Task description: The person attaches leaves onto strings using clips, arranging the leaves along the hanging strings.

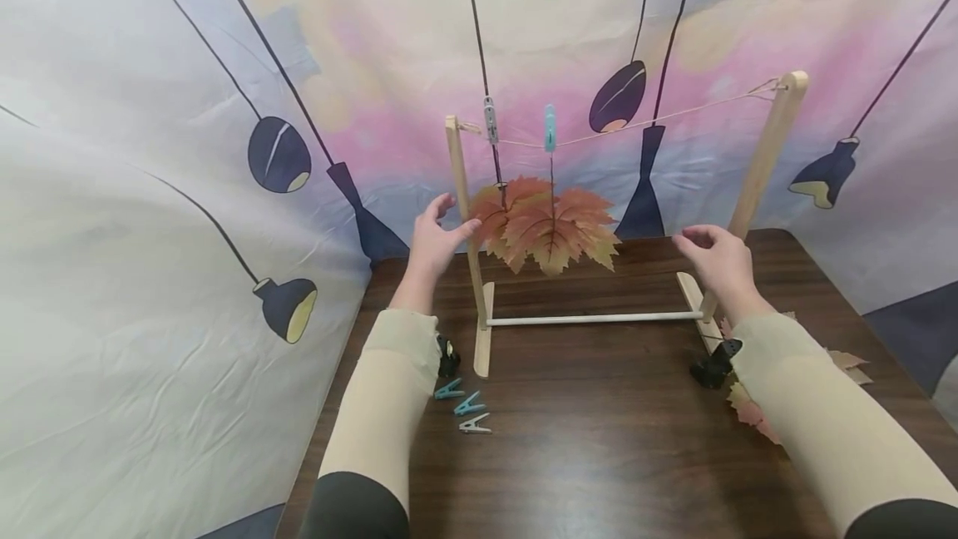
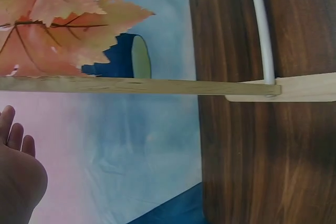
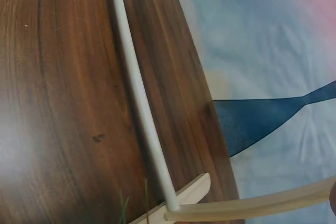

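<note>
My left hand (image 1: 437, 241) is beside the left post of a wooden rack (image 1: 458, 181), fingers and thumb apart with nothing between them. In the left wrist view the same hand (image 2: 20, 174) appears at the lower left, near the post. My right hand (image 1: 720, 263) is by the right post, its fingers loosely bent and holding nothing. On the string (image 1: 659, 121) between the posts, a grey clothespin (image 1: 490, 120) and a light blue clothespin (image 1: 550, 128) hold up orange maple leaves (image 1: 557, 231) by their stems. The right wrist view shows the white crossbar (image 3: 139, 93).
Two blue clothespins (image 1: 469, 404) and a white clothespin (image 1: 475, 424) lie on the dark wooden table (image 1: 584, 439), left of centre. More leaves (image 1: 752, 414) lie under my right forearm, partly hidden. A cloth printed with lamps (image 1: 359, 48) hangs behind and left.
</note>
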A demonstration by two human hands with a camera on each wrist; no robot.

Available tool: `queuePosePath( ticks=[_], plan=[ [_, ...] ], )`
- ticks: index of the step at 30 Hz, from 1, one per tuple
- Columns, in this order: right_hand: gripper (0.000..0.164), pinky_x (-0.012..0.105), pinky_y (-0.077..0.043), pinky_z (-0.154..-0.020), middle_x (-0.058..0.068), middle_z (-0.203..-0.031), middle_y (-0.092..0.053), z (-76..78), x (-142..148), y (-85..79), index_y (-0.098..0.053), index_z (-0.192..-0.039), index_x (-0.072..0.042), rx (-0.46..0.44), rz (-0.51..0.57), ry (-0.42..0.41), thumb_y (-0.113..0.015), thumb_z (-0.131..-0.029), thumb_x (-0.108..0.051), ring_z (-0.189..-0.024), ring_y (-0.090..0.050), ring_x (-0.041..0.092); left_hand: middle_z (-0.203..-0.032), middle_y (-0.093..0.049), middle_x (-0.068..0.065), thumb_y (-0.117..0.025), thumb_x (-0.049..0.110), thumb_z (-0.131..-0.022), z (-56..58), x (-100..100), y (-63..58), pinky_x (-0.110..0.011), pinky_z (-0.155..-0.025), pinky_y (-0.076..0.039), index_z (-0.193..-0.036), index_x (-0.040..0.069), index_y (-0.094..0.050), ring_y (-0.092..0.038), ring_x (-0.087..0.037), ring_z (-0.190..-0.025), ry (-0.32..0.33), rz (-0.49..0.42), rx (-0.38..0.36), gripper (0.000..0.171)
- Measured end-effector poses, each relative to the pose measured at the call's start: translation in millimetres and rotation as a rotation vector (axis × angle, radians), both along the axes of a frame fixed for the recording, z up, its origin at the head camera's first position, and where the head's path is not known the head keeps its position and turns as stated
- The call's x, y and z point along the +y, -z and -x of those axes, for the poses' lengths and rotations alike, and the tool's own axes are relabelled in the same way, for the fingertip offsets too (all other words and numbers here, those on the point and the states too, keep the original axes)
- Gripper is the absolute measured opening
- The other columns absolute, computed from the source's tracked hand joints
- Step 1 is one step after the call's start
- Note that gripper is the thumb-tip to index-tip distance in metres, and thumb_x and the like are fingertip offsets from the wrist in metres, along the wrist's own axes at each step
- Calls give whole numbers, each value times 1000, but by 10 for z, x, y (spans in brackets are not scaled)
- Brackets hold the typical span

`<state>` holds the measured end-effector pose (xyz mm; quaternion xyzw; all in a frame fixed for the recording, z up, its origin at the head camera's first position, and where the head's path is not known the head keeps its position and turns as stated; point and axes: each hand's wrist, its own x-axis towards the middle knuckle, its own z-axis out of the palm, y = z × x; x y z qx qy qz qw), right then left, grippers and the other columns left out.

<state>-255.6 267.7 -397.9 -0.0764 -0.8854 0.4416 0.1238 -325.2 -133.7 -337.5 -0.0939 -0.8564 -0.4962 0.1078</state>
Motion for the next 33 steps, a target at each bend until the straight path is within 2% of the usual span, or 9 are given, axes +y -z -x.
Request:
queuePosePath(
  ticks=[11,15,20,22,24,28,30,33],
  plan=[
    [61,51,-40,-88,21,-123,-55,-120,75,195,-53,-129,-3,-31,6,-27,-50,-91,-51,-111,-49,39,-138,-46,-8,-73,40,-80,-68,-60,353,-44,-101,-34,-142,9,-38,-38,-30,-127,1,-16,-77,77],
    [62,52,-39,-88,21,-125,-54,-162,104,300,-52,-130,-4,-50,12,-31,-51,-91,-52,-111,-49,39,-139,-46,-5,-73,45,-79,-105,-73,477,-43,-101,-34,-142,12,-38,-38,-27,-128,-11,-10,-103,80],
    [61,51,-41,-84,22,-124,-53,-233,136,428,-51,-131,-4,-69,0,-33,-51,-92,-51,-108,-49,39,-140,-45,-6,-73,41,-80,-143,-127,626,-41,-104,-32,-143,10,-36,-37,-25,-131,-5,-7,-119,79],
    [61,47,-44,-76,22,-120,-54,-263,152,466,-51,-130,-4,-72,-4,-30,-50,-92,-51,-100,-52,36,-140,-45,-7,-72,40,-81,-158,-149,676,-41,-104,-32,-143,10,-36,-36,-25,-131,-1,3,-122,78],
    [62,41,-45,-63,21,-115,-55,-288,174,501,-52,-130,-4,-78,-2,-27,-50,-91,-53,-86,-54,31,-139,-46,-7,-72,39,-81,-172,-168,723,-42,-104,-32,-143,9,-36,-36,-24,-131,3,15,-121,78],
    [66,35,-39,-41,20,-107,-56,-338,228,572,-52,-131,-5,-109,29,-49,-50,-90,-56,-53,-48,20,-136,-49,-8,-73,34,-82,-211,-188,816,-43,-104,-31,-141,6,-38,-37,-24,-130,0,24,-119,74],
    [65,32,-39,-41,21,-106,-58,-363,257,613,-51,-132,-3,-113,23,-61,-50,-91,-54,-48,-45,15,-135,-50,-9,-73,31,-82,-233,-185,860,-44,-104,-31,-140,5,-39,-36,-26,-130,2,26,-118,72],
    [63,29,-41,-48,23,-110,-58,-400,286,675,-51,-132,0,-120,-5,-69,-50,-92,-50,-59,-48,15,-135,-50,-10,-73,29,-82,-267,-178,931,-44,-104,-31,-139,4,-41,-36,-28,-130,-5,37,-121,70]
  ],
)
